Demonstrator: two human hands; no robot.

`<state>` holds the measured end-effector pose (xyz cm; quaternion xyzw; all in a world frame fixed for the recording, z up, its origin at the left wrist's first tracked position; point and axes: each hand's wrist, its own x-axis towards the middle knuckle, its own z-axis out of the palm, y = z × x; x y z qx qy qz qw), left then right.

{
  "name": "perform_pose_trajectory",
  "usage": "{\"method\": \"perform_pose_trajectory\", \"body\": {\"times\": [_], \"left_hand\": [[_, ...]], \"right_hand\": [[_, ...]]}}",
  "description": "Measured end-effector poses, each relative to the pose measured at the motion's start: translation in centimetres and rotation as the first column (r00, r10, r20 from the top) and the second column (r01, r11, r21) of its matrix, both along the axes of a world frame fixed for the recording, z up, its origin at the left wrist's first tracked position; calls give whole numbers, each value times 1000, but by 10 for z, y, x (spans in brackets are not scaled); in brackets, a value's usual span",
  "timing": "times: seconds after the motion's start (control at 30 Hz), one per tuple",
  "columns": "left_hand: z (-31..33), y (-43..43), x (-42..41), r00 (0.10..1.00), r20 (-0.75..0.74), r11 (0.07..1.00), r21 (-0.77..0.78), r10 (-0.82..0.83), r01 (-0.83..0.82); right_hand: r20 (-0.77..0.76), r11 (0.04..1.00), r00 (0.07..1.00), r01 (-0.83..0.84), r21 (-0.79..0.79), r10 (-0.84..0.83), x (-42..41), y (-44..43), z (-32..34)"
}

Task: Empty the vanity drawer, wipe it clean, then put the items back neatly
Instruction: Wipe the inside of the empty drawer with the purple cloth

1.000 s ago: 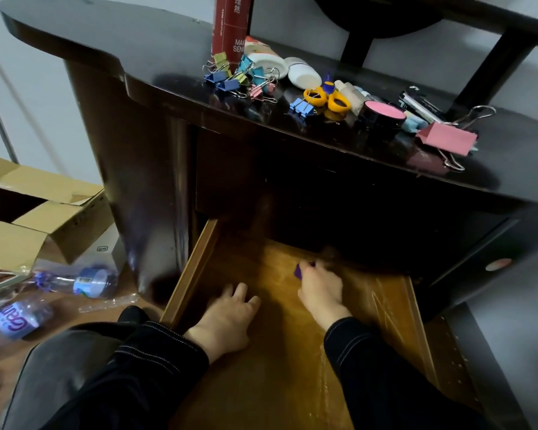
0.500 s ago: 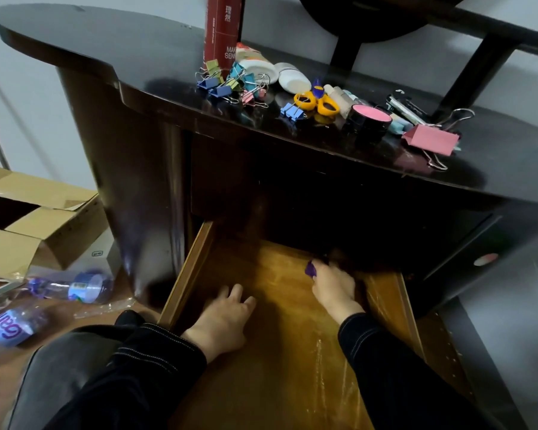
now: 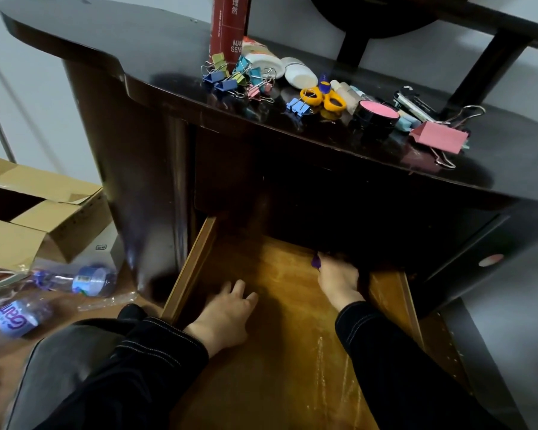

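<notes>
Dark vanity's wooden drawer stands pulled out; left hand rests flat inside, fingers spread, right hand grips a purple item.

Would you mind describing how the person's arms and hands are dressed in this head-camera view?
Both arms wear long, dark, nearly black sleeves. The left sleeve and the right sleeve each carry lines of pale contrast stitching around the cuff. The left hand and right hand are bare, with no gloves. No watch or ring shows on the visible parts.
</notes>
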<state>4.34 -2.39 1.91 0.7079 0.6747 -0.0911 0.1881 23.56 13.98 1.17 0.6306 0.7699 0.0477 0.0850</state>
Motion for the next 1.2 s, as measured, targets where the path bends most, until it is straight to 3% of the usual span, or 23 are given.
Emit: {"method": "perform_pose_trajectory", "body": {"times": [0.2,0.33,0.4,0.47,0.53,0.6,0.7,0.77,0.8,0.87,0.93,1.0,1.07,1.13,1.2], "left_hand": [[-1,0,0,999,46,998,61,9,-12],[-1,-1,4,973,232,981,184,12,-56],[3,-3,5,948,319,976,206,4,-73],[8,-5,7,907,422,966,230,8,-115],[14,-8,12,752,653,952,168,88,-257],[23,-12,23,480,851,925,-20,215,-378],[23,-24,40,32,914,870,-374,405,-323],[20,-28,48,-164,867,840,-496,470,-219],[20,-27,50,-203,851,828,-521,485,-208],[19,-22,48,-178,864,824,-503,471,-260],[14,-23,38,-92,884,819,-461,459,-341],[3,13,78,193,850,840,-402,490,-364],[4,21,61,283,832,854,-364,478,-371],[5,36,55,425,777,881,-356,465,-312],[2,48,50,591,691,910,-324,415,-260]], "right_hand": [[-126,988,983,-142,-68,133,22,-64,-14],[-236,947,950,-252,-202,203,40,-110,-20],[-428,891,904,-215,-400,26,45,-114,-2],[-654,804,689,-176,-568,-311,46,-119,20],[-761,800,432,-132,-585,-485,46,-124,36],[-799,797,232,-127,-590,-555,44,-126,43],[-815,793,175,-189,-579,-553,34,-135,48],[-814,765,212,-279,-580,-540,31,-139,57],[-816,745,233,-332,-578,-530,33,-139,62],[-819,725,334,-387,-570,-466,41,-141,76],[-783,817,577,-323,-478,-231,48,-135,85],[-691,955,722,-182,-236,-33,120,-117,61],[-394,973,894,-231,3,214,137,-106,55],[-224,950,927,-273,151,301,155,-92,54],[-233,948,924,-267,174,303,162,-82,52]]}}
